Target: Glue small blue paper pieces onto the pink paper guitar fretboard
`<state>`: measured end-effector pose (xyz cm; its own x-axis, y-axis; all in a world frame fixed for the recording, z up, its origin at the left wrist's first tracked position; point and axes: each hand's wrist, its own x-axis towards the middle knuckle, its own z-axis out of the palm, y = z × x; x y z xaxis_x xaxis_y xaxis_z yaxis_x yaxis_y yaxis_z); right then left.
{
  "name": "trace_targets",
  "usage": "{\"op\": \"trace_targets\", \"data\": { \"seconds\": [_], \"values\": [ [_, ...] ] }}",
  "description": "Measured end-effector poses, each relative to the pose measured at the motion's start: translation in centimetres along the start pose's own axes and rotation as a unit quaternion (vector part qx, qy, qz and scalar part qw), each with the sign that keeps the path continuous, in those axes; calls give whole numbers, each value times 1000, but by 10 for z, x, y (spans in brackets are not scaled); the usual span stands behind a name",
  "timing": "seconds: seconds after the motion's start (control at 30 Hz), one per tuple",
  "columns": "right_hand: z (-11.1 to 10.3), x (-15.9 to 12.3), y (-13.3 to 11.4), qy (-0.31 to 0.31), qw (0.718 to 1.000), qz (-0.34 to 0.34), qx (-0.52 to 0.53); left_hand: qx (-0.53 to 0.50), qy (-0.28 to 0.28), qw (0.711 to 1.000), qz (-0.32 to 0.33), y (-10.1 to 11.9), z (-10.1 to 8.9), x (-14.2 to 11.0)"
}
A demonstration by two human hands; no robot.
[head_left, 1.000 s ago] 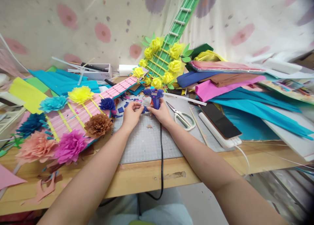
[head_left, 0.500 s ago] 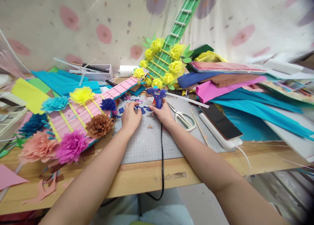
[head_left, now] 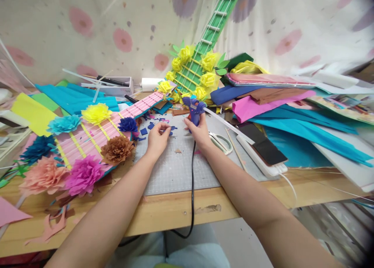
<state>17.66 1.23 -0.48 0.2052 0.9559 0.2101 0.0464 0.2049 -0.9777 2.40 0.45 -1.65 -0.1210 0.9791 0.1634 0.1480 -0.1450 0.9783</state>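
Here, glue gun (head_left: 195, 111) in right hand (head_left: 201, 132).

No text is readable; any on the glue gun (head_left: 195, 111) seems blurred.

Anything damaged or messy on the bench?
Yes: the table's front edge has a worn-looking, discoloured patch, unlike the plain wood around it. Blue paper scraps lie strewn on the cutting mat near the left hand.
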Motion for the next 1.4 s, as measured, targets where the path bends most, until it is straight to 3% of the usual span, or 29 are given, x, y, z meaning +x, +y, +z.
{"op": "trace_targets", "data": {
  "seconds": [0.1, 0.3, 0.4, 0.67, 1.03, 1.4],
  "values": [
    [-18, 7, -10, -4, 1000, -3, 14, 16, 27, 999, 17, -4, -3, 3],
    [-31, 5, -25, -171, 983, 66, 4, 64, 65, 996, 22, -15, -11, 13],
    [-29, -1, -20, -208, 970, 110, -67, 72, 79, 994, 20, -13, -13, 14],
    [-34, -3, -4, -181, 966, 108, -152, 107, 89, 990, -5, -7, -13, 16],
    [-28, -5, -12, -189, 947, 84, -245, 99, 90, 991, -12, -11, -12, 17],
    [-27, -5, -13, -191, 947, 75, -249, 73, 87, 993, -9, -13, -12, 16]
  ]
}}
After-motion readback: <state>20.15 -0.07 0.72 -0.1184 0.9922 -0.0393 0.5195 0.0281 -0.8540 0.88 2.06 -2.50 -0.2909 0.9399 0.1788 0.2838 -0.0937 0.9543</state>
